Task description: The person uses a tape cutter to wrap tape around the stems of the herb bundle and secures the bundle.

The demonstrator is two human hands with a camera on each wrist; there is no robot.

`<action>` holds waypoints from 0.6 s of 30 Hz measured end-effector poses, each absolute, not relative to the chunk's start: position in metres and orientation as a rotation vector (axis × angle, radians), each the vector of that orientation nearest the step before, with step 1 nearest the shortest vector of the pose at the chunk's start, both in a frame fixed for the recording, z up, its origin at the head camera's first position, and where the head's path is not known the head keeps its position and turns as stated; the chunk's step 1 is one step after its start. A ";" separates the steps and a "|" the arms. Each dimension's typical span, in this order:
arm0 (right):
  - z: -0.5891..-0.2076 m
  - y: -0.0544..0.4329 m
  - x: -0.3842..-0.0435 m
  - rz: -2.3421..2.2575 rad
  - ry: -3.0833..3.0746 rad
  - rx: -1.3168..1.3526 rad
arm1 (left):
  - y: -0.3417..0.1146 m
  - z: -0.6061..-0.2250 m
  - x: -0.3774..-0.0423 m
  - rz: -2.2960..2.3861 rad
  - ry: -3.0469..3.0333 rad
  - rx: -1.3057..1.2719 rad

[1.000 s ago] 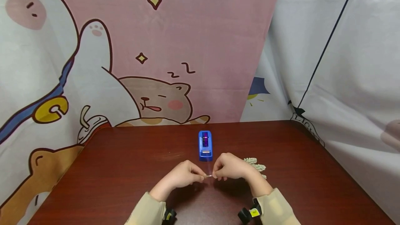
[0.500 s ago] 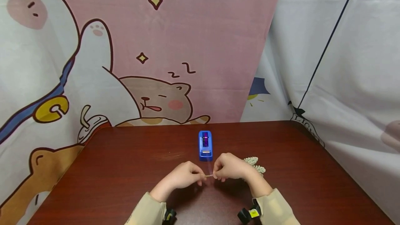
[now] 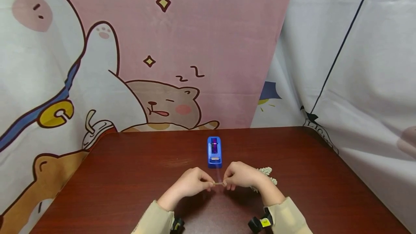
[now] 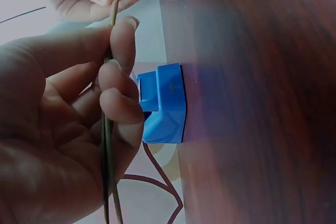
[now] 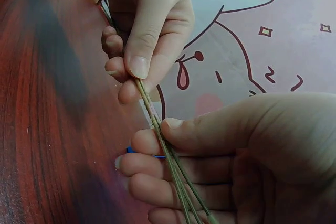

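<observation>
My left hand [image 3: 191, 182] and right hand [image 3: 240, 174] pinch a thin bundle of green plant stems [image 5: 176, 174] between thumb and fingertips, with a short gap between the hands. Pale, knobbly flower heads [image 3: 265, 171] stick out beyond my right hand and are partly hidden by it. Beyond the hands stands a blue tape dispenser [image 3: 214, 161]. A faint clear strip of tape [image 3: 219, 174] runs from it toward the stems between my fingers. In the left wrist view the stems [image 4: 108, 156] cross the left palm, under the curled fingers.
The dark red-brown table [image 3: 130, 169] reaches back to a cartoon-printed cloth [image 3: 227, 46]. A white cloth [image 3: 357, 82] hangs at the right. Black wrist cameras [image 3: 256, 224] sit at both cuffs.
Beside my right hand the flower heads have shifted and turned, with fewer showing now. The stems show a little more between the fingertips. Both hands stay nearly in place; the dispenser stands still.
</observation>
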State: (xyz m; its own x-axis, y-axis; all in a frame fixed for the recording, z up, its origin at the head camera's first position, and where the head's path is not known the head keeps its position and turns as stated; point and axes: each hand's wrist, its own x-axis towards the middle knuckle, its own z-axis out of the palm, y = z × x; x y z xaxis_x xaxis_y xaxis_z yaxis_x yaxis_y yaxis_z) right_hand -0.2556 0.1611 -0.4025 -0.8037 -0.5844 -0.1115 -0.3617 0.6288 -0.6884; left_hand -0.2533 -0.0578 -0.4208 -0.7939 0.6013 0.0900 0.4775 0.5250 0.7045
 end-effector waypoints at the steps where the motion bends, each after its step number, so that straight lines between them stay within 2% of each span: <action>1: -0.403 0.161 -0.256 -0.969 2.524 -0.760 | -0.057 -0.421 -0.253 1.127 2.600 0.924; 18: -0.415 0.167 -0.267 -1.035 2.506 -0.803 | -0.055 -0.423 -0.253 1.194 2.600 0.720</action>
